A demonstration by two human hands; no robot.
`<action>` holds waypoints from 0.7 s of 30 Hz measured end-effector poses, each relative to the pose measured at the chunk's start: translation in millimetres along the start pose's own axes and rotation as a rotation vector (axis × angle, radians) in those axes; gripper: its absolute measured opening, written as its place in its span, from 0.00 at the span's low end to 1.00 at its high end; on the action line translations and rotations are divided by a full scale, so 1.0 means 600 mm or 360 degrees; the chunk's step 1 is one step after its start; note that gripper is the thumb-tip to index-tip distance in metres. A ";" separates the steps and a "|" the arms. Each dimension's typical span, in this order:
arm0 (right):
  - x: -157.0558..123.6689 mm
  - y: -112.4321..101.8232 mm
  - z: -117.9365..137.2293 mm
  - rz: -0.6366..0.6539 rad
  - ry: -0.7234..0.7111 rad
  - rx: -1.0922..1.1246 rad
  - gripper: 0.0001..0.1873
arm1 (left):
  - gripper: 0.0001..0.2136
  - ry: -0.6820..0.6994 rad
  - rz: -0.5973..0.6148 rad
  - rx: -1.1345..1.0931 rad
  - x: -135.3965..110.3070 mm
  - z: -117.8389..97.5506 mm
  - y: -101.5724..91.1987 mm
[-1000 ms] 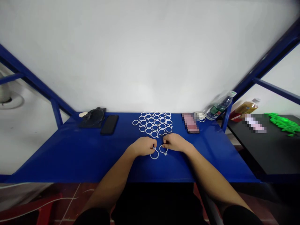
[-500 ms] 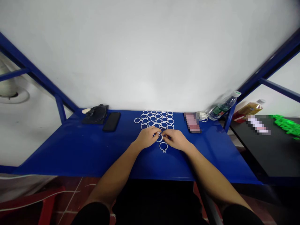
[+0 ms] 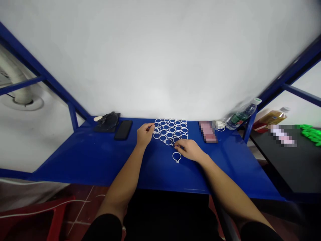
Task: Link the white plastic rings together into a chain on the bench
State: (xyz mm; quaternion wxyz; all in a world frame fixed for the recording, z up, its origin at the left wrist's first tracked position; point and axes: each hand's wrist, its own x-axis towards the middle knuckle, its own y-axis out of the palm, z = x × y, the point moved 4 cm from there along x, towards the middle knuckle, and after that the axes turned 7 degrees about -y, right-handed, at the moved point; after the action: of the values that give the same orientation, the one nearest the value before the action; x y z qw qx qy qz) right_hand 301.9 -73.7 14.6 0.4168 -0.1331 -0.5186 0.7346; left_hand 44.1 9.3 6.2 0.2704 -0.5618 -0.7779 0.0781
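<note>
Several white rings with small tabs, like open clip rings, form a cluster [image 3: 171, 128] on the blue table. My left hand [image 3: 144, 134] is at the cluster's left edge, thumb and fingers pinched on a white ring [image 3: 156, 130] that overlaps its neighbours. My right hand [image 3: 189, 150] rests at the cluster's near edge with fingers curled in, the tips close beside the nearest ring [image 3: 169, 142]. Whatever may be between those fingertips is hidden. Just below that hand lies a single loose ring [image 3: 177, 156], its tab toward me.
On the blue table [image 3: 100, 157], a black phone [image 3: 123, 130] and a dark pouch-like item [image 3: 109, 122] lie left. To the right are a blurred-out phone [image 3: 208, 132], a white cable [image 3: 220, 125] and a plastic bottle [image 3: 242, 115]. A black side table [image 3: 278, 164] holds green pieces [image 3: 311, 134].
My left hand has moved left and away from me, taking hold of the ring at the cluster's left. My right hand has stayed near the front edge. The view has shifted slightly.
</note>
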 end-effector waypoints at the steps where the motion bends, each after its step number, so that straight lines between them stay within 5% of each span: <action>1: 0.000 0.000 0.000 0.0007 0.0006 -0.0002 0.09 | 0.14 -0.0025 -0.0004 -0.0010 0.005 0.007 0.000; 21: 0.001 -0.002 -0.004 -0.0040 0.0024 -0.0006 0.09 | 0.13 -0.0223 -0.0008 -0.0271 0.034 0.050 -0.011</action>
State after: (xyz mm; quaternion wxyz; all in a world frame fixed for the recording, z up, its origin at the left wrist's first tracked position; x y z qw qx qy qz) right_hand 303.7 -71.2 15.0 0.4298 -0.1328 -0.5184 0.7273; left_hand 18.8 31.2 -9.3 0.1669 -0.5739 -0.8002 0.0499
